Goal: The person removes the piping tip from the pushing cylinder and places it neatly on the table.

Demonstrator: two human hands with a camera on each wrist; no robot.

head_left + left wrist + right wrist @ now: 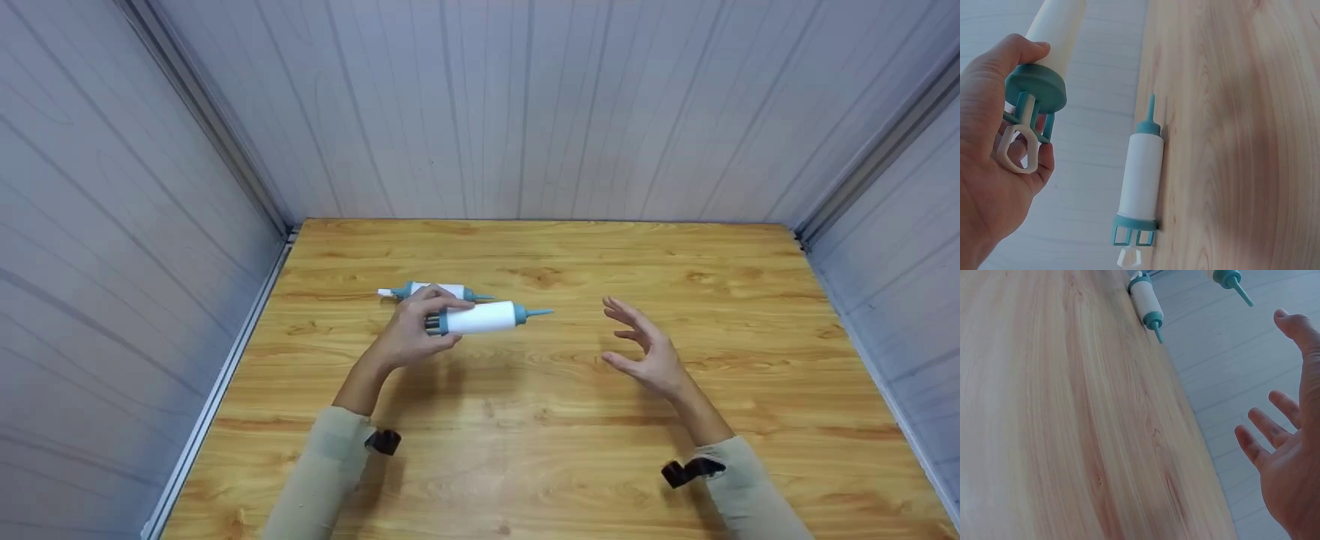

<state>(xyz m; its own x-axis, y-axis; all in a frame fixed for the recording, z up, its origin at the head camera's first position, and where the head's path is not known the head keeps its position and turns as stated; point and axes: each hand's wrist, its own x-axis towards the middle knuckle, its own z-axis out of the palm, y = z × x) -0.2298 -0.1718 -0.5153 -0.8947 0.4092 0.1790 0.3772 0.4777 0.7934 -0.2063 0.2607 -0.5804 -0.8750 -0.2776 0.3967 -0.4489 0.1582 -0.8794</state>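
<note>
My left hand (416, 334) grips a white syringe (484, 317) by its rear, with the teal nozzle pointing right. In the left wrist view the thumb lies on the white barrel, and fingers show behind the teal frame and white pull ring (1019, 149). The held syringe is above the table, over a shadow. A second syringe of the same kind (1141, 177) lies on the table just behind the left hand, which partly covers it in the head view. To the right, my right hand (652, 360) hovers with spread, slightly bent fingers, holding nothing, a short way from the held nozzle.
The wood-grain table (525, 465) fills the work area. Pale panelled walls (487, 112) stand at its back, left and right. Small dark cameras (384, 442) are strapped at both wrists over light sleeves.
</note>
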